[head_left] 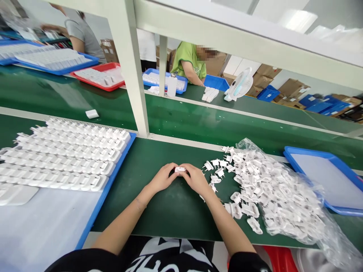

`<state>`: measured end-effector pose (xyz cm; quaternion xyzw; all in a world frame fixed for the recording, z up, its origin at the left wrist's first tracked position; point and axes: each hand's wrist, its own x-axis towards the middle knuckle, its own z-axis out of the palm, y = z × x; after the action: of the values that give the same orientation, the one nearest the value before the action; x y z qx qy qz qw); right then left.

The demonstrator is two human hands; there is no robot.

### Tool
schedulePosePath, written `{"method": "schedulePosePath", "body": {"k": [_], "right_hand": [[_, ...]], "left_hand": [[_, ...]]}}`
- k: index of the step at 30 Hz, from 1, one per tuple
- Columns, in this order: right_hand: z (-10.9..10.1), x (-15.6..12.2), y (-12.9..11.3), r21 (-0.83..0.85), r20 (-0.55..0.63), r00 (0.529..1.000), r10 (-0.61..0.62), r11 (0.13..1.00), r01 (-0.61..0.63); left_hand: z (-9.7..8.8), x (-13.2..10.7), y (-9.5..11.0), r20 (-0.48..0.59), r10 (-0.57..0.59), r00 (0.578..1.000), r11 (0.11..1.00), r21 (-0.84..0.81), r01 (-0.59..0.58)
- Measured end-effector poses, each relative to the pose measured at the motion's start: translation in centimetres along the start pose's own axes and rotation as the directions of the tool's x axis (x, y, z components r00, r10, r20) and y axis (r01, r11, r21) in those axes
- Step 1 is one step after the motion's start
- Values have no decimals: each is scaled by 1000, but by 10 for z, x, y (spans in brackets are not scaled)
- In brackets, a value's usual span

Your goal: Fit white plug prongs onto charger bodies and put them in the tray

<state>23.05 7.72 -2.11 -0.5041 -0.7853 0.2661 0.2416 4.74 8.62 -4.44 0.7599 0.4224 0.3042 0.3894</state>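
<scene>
My left hand (162, 177) and my right hand (196, 179) meet over the green mat, fingers curled round one small white plastic plug part (180, 169) held between them. Just right of my right hand lies a loose heap of white plug parts (249, 177), some with metal pins, spilling out of a clear plastic bag (297, 211). To the left, a blue tray (112, 179) holds several neat rows of white plug shells (68, 158).
An empty blue tray (326, 170) sits at the far right. A white frame post (133, 75) rises ahead. Beyond it runs a green conveyor (198, 117) with one white part (92, 113). Across it a person in green (189, 62) works among blue and red trays.
</scene>
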Motion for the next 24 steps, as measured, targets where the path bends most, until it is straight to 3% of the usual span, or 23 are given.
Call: {"method": "schedulePosePath", "body": {"k": [3,7,9,11,12,14,16,18,19,20,21,24], "right_hand": [[3,-3,-5,67,25,1000,13,998,-15],[4,-12,-16,298,133,991,23,952,-62],[4,-23,-21,426,169,985,17,900,-89],[4,-37,-21,434,148,988,46,894,-107],[5,-45,-20,405,121,990,70,907,-113],[9,-61,-15,349,76,991,108,928,-128],[17,-75,-11,326,51,991,121,936,-132],[27,-85,-8,331,41,994,104,937,-112],[32,-88,-8,335,33,995,91,937,-97],[37,-90,-9,338,23,997,79,938,-82],[41,-91,-9,339,14,998,67,938,-68],[50,-92,-12,338,-9,998,62,940,-56]], "left_hand": [[2,-14,2,-10,23,1000,996,92,-22],[-2,-47,14,-86,-128,988,992,0,129],[-18,-75,23,-112,-199,974,975,-120,186],[-47,-114,29,-203,-271,941,959,-140,246],[-66,-137,31,-285,-312,906,950,-94,297],[-110,-185,28,-530,-390,753,864,74,499],[-154,-227,15,-757,-387,526,669,163,726],[-188,-253,-6,-863,-408,297,397,125,909],[-200,-261,-17,-882,-419,216,294,93,951],[-208,-264,-27,-880,-444,169,224,73,972],[-213,-265,-36,-867,-472,158,196,72,978],[-214,-259,-48,-819,-536,203,216,99,971]]}}
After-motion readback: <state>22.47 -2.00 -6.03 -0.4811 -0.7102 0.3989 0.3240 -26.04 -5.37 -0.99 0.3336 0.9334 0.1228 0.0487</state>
